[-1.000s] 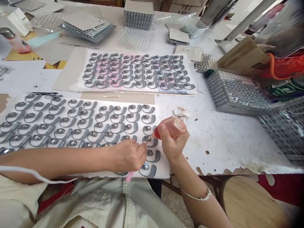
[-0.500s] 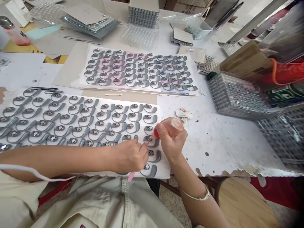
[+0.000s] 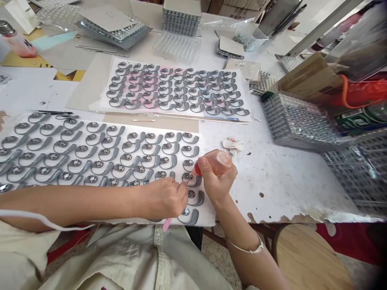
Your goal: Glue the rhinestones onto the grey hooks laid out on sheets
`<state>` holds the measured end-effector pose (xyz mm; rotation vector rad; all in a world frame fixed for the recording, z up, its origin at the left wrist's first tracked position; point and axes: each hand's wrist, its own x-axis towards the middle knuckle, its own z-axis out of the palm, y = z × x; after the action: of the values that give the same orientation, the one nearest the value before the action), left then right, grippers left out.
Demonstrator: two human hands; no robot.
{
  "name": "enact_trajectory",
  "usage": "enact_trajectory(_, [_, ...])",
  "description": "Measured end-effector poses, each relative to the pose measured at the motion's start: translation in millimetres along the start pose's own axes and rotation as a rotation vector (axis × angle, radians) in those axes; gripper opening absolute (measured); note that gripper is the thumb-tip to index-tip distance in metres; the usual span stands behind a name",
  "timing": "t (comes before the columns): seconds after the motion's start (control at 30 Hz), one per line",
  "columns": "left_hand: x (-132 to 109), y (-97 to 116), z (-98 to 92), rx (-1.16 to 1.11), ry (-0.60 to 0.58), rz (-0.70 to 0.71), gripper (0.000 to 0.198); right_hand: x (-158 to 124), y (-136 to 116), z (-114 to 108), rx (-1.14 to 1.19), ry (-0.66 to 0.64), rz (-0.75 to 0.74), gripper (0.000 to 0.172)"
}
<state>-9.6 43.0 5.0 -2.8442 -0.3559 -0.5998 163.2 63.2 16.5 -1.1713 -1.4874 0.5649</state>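
Observation:
My right hand (image 3: 218,177) is closed round a small squeeze bottle (image 3: 215,160) with a red nozzle, whose tip points down at a grey hook-shaped part (image 3: 190,179) near the right end of the near white sheet (image 3: 208,217). My left hand (image 3: 167,198) is pinched on a thin pink stick (image 3: 167,224) and rests on the sheet beside the same part. The sheet carries several rows of grey hook-shaped parts with round metal centres.
A second sheet of grey parts (image 3: 178,90) lies further back. Clear blister trays (image 3: 298,121) with metal pieces stand at the right, more stacked trays (image 3: 181,16) at the back. A crumpled tissue (image 3: 231,145) and a cotton swab (image 3: 143,120) lie on the table. A wooden stool (image 3: 314,257) stands below the table's edge.
The view shifted slightly. Both hands stay at the same grey part, with the bottle tip and the stick barely moved.

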Motion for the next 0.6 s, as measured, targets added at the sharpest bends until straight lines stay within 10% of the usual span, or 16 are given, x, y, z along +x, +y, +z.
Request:
enact_trajectory(0.23, [-1, 0, 2.0, -0.012, 0.054, -0.016, 0.01, -11, 8, -5, 0.059, 0.212, -0.08, 0.027])
enact_trajectory(0.6, [0, 1, 1.1, 0.003, 0.058, -0.019, 0.011, -13, 13, -2, 0.039, 0.116, -0.011, 0.027])
